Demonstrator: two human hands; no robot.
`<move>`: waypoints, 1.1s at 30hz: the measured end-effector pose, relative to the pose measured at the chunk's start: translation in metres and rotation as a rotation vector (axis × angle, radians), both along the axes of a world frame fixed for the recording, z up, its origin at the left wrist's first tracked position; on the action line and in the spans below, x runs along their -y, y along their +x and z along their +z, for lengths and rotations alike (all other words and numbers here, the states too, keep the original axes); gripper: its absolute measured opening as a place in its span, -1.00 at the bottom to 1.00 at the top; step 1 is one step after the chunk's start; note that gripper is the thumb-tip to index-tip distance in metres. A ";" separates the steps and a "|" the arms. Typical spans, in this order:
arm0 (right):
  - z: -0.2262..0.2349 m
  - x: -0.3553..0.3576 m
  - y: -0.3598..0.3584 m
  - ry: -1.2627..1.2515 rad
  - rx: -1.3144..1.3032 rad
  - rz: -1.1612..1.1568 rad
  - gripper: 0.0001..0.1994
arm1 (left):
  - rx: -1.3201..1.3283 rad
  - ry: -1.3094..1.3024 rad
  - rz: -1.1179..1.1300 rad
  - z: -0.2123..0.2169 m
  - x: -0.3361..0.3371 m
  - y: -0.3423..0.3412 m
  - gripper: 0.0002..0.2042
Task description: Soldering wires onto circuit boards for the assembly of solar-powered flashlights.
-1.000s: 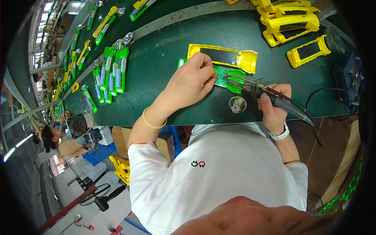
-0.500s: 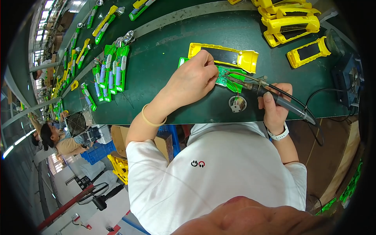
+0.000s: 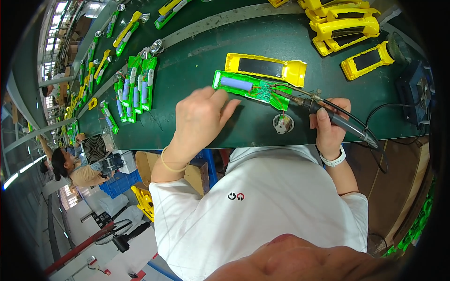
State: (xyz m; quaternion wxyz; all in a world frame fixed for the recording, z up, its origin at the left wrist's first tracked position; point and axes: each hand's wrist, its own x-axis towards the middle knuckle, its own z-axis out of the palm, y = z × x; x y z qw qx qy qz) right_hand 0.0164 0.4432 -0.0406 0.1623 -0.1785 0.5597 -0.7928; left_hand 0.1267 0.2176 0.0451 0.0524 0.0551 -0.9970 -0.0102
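On the green worktop (image 3: 187, 61), yellow covers (image 3: 346, 28) pile up at the far right corner, one single cover (image 3: 368, 61) nearer, and a dark blue box (image 3: 412, 91) stands by the right edge. Opened torches (image 3: 140, 89) lie together towards the left edge. Midway along, a yellow shell (image 3: 262, 68) lies just beyond the green case (image 3: 253, 95), which holds a battery (image 3: 236, 84) and circuit board (image 3: 265, 92). A lamp cup (image 3: 283, 124), wired to the case, sits near the front edge.

The right hand (image 3: 331, 129) is closed round a soldering iron (image 3: 344, 125), which crosses the case's right end; tip contact is unclear. The left hand (image 3: 201, 114) is near the case's left end, thumb apart from loosely curled fingers; I cannot tell whether they hide anything.
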 end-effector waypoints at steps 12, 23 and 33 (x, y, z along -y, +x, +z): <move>0.002 -0.003 0.002 -0.005 -0.004 0.005 -0.72 | -0.319 0.480 -0.384 -0.047 0.008 -0.022 -0.78; -0.003 -0.001 0.001 0.062 -0.025 0.002 -0.74 | -0.218 0.251 -0.453 -0.040 0.007 -0.029 -0.80; -0.002 0.000 0.003 0.136 -0.019 0.057 -0.76 | -0.156 0.187 -0.471 -0.037 0.007 -0.029 -0.81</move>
